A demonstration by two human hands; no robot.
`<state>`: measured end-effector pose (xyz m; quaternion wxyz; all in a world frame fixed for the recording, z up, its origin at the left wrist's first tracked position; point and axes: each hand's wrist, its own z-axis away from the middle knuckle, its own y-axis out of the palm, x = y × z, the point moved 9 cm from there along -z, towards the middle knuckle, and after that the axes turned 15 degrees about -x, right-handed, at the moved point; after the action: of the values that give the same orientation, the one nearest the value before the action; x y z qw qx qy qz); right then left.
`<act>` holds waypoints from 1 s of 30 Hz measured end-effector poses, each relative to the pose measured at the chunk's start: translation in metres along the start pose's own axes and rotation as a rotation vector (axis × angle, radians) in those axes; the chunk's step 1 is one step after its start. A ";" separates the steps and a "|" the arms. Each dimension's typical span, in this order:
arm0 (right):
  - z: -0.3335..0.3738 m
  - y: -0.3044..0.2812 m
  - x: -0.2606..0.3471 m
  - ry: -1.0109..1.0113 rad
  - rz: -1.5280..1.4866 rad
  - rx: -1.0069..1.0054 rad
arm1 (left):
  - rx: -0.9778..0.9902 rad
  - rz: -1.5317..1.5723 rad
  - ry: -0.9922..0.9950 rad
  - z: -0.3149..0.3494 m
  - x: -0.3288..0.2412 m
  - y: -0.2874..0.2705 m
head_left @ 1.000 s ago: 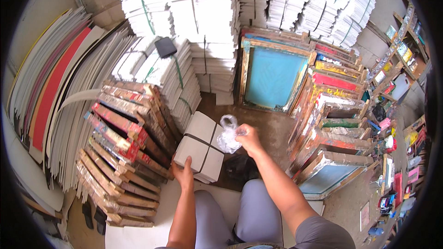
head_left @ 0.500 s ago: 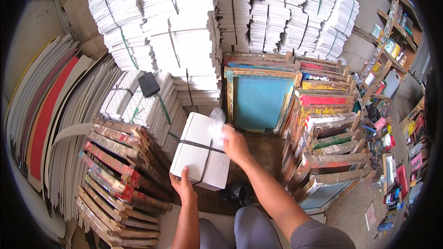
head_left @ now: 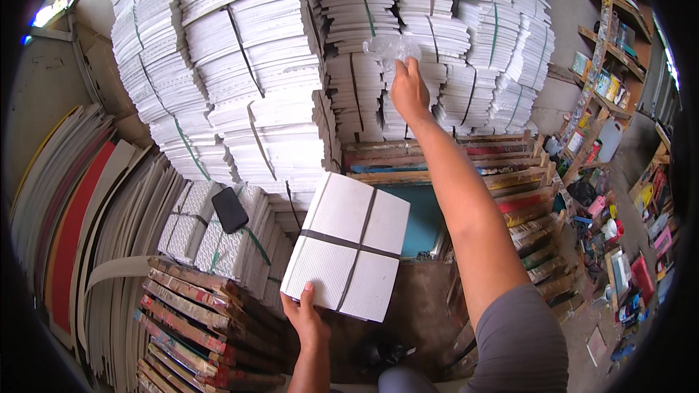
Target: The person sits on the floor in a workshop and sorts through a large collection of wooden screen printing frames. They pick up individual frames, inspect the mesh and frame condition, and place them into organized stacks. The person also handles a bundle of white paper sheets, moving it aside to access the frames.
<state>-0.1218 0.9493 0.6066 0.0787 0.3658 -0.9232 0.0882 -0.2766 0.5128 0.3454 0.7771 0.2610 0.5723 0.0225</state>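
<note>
My left hand (head_left: 307,320) grips the lower left corner of a bundle of white corrugated sheets (head_left: 386,225), its thumb on the top face. Two dark straps cross over the bundle, which I hold tilted above the floor. Farther off, my right hand (head_left: 410,91) is stretched out at the tall stacks, pinching a crumpled piece of clear plastic (head_left: 389,49). The plastic hangs in front of the strapped white bundles (head_left: 429,33); whether it touches them I cannot tell.
A dark phone (head_left: 230,209) lies on lower white bundles at left. Wooden screen frames stand in rows at left (head_left: 211,313) and right (head_left: 528,225). A blue-meshed frame (head_left: 424,218) leans ahead. Shelves (head_left: 619,51) and scattered containers are at far right.
My right hand has moved up and away from the bundle with the clear plastic, toward the stacks. The bundle in my left hand has shifted right in view. The view has tilted upward.
</note>
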 end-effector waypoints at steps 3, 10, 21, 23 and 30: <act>-0.016 0.042 -0.015 -0.118 0.118 0.231 | 0.022 0.034 -0.015 -0.005 0.003 0.019; -0.014 0.109 -0.033 -0.123 0.369 0.736 | -0.015 0.033 -0.054 -0.010 0.022 0.025; -0.013 0.111 -0.021 -0.209 0.459 0.607 | -0.112 0.098 -0.088 -0.012 0.028 0.000; -0.010 0.095 -0.007 -0.350 0.548 0.413 | -0.118 0.107 -0.092 -0.011 0.023 -0.003; 0.036 -0.015 0.057 0.040 0.043 0.367 | -0.155 0.099 0.025 -0.005 -0.043 -0.024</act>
<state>-0.1549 0.8932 0.5855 0.0273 0.3522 -0.8975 0.2640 -0.3018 0.4797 0.3714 0.7856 0.2277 0.5650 0.1085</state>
